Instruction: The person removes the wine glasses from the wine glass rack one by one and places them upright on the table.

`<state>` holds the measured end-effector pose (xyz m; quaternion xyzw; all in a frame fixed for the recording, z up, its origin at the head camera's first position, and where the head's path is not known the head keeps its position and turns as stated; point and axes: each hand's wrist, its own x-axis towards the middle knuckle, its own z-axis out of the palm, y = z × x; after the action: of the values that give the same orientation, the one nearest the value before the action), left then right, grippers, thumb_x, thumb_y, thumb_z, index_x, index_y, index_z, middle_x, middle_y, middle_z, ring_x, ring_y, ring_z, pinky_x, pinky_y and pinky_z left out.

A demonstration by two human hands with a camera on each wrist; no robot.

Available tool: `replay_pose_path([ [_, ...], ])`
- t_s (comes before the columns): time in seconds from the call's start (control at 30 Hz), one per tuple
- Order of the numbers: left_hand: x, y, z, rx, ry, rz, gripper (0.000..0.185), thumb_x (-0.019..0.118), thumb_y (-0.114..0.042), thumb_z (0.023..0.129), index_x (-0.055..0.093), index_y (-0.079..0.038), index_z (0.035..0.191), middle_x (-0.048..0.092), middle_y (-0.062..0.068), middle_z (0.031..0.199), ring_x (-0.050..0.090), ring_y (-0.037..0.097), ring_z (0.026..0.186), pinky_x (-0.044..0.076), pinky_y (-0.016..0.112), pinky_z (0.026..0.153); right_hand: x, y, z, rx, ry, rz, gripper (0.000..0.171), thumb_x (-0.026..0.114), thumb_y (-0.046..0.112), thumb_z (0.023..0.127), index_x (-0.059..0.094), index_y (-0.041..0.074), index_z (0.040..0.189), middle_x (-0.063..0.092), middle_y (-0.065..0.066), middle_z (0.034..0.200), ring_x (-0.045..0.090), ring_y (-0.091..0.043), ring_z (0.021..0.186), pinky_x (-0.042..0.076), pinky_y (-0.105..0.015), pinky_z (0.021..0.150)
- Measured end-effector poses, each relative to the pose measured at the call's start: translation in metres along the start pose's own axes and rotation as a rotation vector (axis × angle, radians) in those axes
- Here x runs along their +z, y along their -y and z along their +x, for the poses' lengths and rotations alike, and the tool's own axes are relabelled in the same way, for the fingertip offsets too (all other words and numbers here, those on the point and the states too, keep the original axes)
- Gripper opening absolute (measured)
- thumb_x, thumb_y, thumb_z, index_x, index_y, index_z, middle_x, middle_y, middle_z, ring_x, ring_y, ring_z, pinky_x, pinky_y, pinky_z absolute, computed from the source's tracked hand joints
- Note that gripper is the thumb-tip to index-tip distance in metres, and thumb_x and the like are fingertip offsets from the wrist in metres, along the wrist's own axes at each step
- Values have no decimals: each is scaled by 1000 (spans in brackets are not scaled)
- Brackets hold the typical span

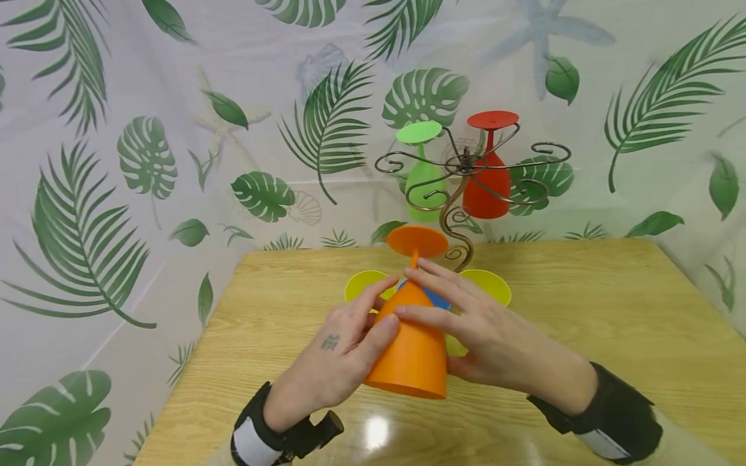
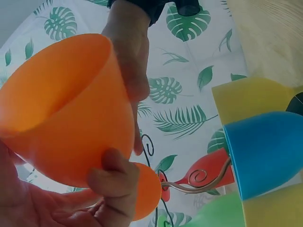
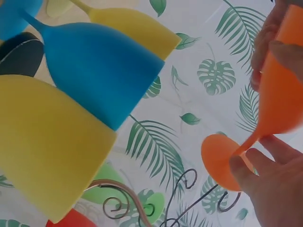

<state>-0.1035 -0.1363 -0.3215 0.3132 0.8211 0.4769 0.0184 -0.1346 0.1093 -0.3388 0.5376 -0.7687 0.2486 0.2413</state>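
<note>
An orange goblet (image 1: 415, 346) is held upside down over the table, its foot upward and its rim tilted down toward me. My left hand (image 1: 344, 343) grips the left side of the bowl, thumb across the near face. From the right, my right hand (image 1: 492, 327) holds the bowl and stem, fingertips near the stem; the right wrist view shows fingers at the stem (image 3: 247, 143). Behind them rises a curled metal rack (image 1: 465, 162). A green goblet (image 1: 424, 184) and a red goblet (image 1: 489, 184) hang from it upside down.
Upright on the wooden table (image 1: 280, 304) stand a yellow goblet (image 1: 358, 283), a blue goblet (image 2: 265, 151) and another yellow goblet (image 1: 488, 286), partly hidden behind my hands. Bare rack arms (image 1: 539, 155) stick out to the right. A leaf-patterned cloth (image 1: 192, 129) hangs behind the table.
</note>
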Motion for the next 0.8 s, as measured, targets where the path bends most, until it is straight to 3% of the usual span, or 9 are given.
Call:
replay_pose_path([
  [0.07, 1, 0, 2, -7, 25, -28, 53, 40, -38, 111, 33, -15, 157, 64, 2, 111, 69, 7, 77, 60, 29, 71, -1, 0, -4, 21, 6, 20, 65, 76, 47, 89, 52, 26, 145, 41, -16, 158, 34, -42, 149, 43, -65, 107],
  [0.17, 2, 0, 4, -10, 50, -32, 51, 36, -39, 112, 32, -17, 157, 63, 1, 111, 68, 7, 77, 59, 29, 72, -2, 1, -8, 50, 9, 40, 67, 73, 55, 88, 52, 28, 145, 41, -15, 157, 34, -44, 148, 44, -66, 106],
  [0.4, 7, -2, 7, 9, 88, -67, 43, 32, -36, 112, 40, -24, 153, 65, -2, 122, 68, 8, 94, 57, 29, 90, -9, 8, -21, 87, -28, -7, 74, 70, 66, 86, 55, 23, 144, 52, -13, 147, 45, -40, 141, 44, -64, 107],
  [0.53, 12, -3, 6, 66, 101, -77, 44, 29, -35, 113, 44, -21, 151, 63, -1, 130, 64, 10, 110, 55, 30, 96, -9, 14, -28, 76, -100, -9, 83, 71, 67, 84, 56, 12, 144, 59, -9, 140, 54, -31, 130, 38, -45, 117],
  [0.63, 16, -3, 6, 149, 101, -85, 45, 29, -34, 113, 46, -15, 150, 63, 3, 130, 62, 13, 113, 55, 31, 98, -9, 17, -35, 46, -171, 48, 86, 76, 62, 83, 56, 1, 140, 63, -9, 133, 58, -26, 120, 36, -27, 116],
  [0.8, 23, -3, 10, 303, 31, -75, 34, 40, -20, 112, 55, -7, 139, 64, 9, 123, 63, 12, 93, 59, 28, 82, -8, 18, -51, 84, -195, 133, 93, 81, 57, 80, 52, -8, 140, 63, -8, 133, 60, -20, 116, 39, -17, 110],
])
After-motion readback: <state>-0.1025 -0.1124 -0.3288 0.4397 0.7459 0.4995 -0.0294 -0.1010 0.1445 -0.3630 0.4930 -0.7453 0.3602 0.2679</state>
